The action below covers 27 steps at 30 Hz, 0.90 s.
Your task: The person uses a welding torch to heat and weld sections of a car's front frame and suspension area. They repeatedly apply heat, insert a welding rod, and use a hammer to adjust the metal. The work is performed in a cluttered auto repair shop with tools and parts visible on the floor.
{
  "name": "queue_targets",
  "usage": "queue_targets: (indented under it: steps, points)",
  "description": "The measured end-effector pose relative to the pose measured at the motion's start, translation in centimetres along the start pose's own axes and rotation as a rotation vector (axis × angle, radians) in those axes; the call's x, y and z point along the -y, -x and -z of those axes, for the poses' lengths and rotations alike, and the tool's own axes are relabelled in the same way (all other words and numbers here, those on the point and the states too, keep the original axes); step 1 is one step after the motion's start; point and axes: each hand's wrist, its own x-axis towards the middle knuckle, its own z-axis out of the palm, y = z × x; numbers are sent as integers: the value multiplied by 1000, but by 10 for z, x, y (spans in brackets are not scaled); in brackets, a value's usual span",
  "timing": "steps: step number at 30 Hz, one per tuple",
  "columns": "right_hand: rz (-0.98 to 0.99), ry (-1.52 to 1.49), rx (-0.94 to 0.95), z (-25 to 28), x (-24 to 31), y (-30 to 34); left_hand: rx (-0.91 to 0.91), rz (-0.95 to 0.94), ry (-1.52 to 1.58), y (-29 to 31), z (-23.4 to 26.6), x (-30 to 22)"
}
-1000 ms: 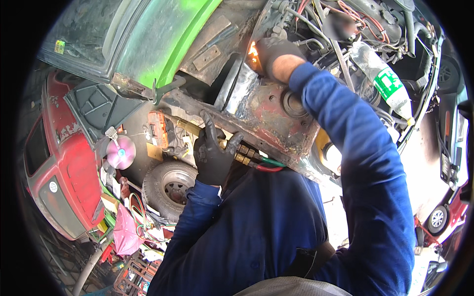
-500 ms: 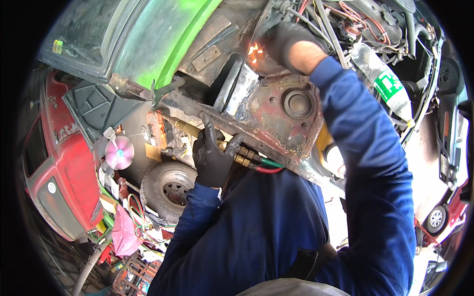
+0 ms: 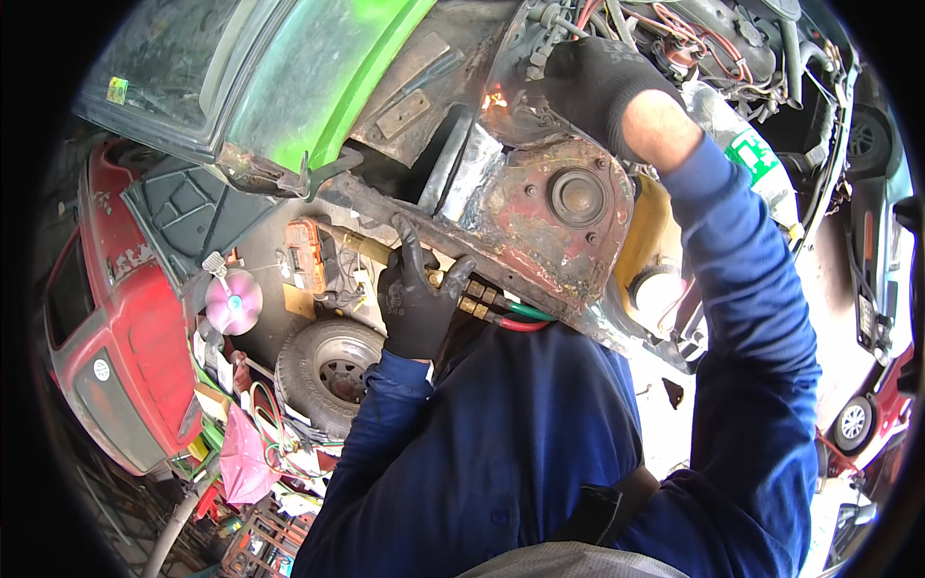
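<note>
My left hand, in a black glove, grips a brass cutting torch at its hose end, where a green and a red hose join it. The torch's brass tube runs up-left behind the glove. My right hand, also in a black glove, reaches up and curls over the top edge of a rusted car body panel with a round mount. An orange glow shows on the metal just left of that glove. Blue sleeves cover both my arms.
A bright green car body hangs over the upper left. Wires and hoses fill the engine bay behind my right hand. Below left lie a red car, a loose wheel, a shiny disc and an orange box.
My right hand has climbed up and to the right along the rusted panel, and its arm now stretches further. The glow stays by the glove. My left hand holds the torch in place.
</note>
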Motion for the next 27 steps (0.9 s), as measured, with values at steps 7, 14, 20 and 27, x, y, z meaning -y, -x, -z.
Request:
queue_targets:
  steps: [7,14,20,27]
  points:
    - [-85,107,176,-38,60,1,48,55,27,1,4,-3]
    - [-108,82,10,-14,34,4,-34,-49,-15,-2,0,1]
    - [-154,38,130,-43,23,-38,-26,-69,-24,1,2,1]
    - [-47,119,142,-49,53,-34,-13,-32,-50,-4,2,-1]
